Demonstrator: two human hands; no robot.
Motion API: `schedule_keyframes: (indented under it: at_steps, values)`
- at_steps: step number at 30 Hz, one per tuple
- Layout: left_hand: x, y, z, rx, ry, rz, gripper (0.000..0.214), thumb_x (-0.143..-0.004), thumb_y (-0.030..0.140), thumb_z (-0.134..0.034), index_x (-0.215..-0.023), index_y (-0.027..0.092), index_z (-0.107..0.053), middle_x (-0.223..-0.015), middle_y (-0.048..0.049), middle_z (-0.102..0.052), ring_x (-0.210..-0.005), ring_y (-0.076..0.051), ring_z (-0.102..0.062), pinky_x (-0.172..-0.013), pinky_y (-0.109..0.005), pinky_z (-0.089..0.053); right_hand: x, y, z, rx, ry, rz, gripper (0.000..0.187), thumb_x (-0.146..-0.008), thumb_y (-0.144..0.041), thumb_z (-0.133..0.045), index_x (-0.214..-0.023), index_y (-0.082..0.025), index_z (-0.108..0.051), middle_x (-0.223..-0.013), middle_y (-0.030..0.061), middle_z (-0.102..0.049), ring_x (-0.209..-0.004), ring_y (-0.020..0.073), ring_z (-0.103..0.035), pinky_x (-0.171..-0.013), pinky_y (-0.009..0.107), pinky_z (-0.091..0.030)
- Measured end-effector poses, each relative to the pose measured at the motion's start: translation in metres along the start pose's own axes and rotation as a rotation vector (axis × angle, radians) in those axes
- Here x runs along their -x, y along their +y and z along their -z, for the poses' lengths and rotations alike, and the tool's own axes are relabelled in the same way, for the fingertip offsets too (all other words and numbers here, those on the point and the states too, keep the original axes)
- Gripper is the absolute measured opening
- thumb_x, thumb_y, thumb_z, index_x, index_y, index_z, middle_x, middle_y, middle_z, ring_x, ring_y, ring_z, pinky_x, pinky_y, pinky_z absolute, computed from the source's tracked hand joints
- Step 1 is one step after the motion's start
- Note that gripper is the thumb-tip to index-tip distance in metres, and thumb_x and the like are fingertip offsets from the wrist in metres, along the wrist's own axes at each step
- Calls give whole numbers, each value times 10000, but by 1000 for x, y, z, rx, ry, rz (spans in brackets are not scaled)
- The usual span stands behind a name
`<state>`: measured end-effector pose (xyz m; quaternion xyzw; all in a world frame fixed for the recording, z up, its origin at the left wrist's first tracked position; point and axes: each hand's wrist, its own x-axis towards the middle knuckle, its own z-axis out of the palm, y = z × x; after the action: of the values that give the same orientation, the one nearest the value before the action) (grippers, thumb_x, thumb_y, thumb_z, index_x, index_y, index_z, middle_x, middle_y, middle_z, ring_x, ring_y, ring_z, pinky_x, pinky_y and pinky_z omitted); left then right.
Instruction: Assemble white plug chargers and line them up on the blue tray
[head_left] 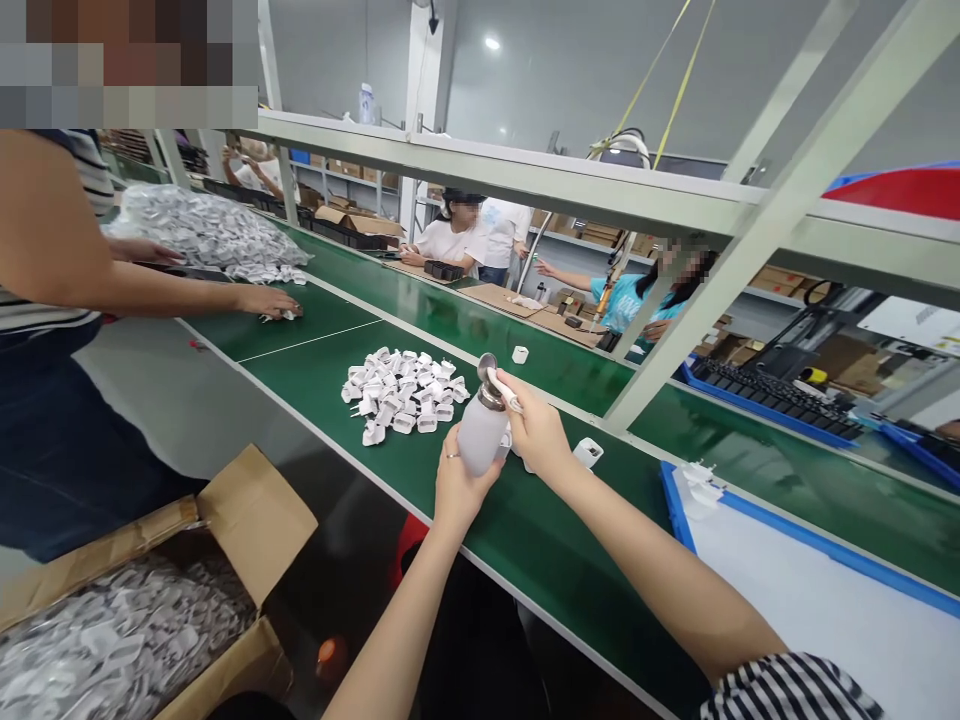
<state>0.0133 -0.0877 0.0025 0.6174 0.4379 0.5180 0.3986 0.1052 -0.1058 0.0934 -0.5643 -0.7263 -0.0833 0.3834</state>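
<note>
My left hand is wrapped round the body of a frosted white bottle held above the green belt. My right hand grips the bottle's lid and white strap at the metal neck, fingers closed. Just left of the bottle lies a pile of several white plug adapters on the belt. Single adapters sit close to my right hand.
A co-worker's hand rests on the belt at left, near a heap of bagged parts. An open cardboard box of bagged parts stands at lower left. A blue-edged white tray lies at right. Other people sit beyond the metal frame.
</note>
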Motion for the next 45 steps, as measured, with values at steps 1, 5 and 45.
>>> schedule_keyframes:
  at_steps: [1,5,45]
  values:
    - [0,0,0,-8,-2,1,652,-548,346,-607,-1122,196,-338,-1097,-99,-470,-979,-245,-471,-735,-328,-412,0,0,0,-1,0,-7,388,-765,-158,-286,-1112,-125,-458,-1132,77,-505,-1047,164,-449,-861,313,-387]
    - [1,2,2,-22,-19,11,655,-568,375,-592,-1136,201,-316,-1094,-106,-464,-932,-250,-494,-683,-337,-429,1,-2,1,-7,-15,-26,388,-772,-158,-286,-1125,-158,-447,-1148,60,-493,-1052,154,-443,-859,309,-389]
    - [0,-4,0,60,-31,49,679,-524,334,-625,-1125,228,-328,-1099,-86,-462,-953,-255,-479,-703,-352,-415,4,-13,17,-8,-28,56,301,-766,-158,-307,-973,-163,-525,-988,57,-589,-937,172,-512,-916,409,-273]
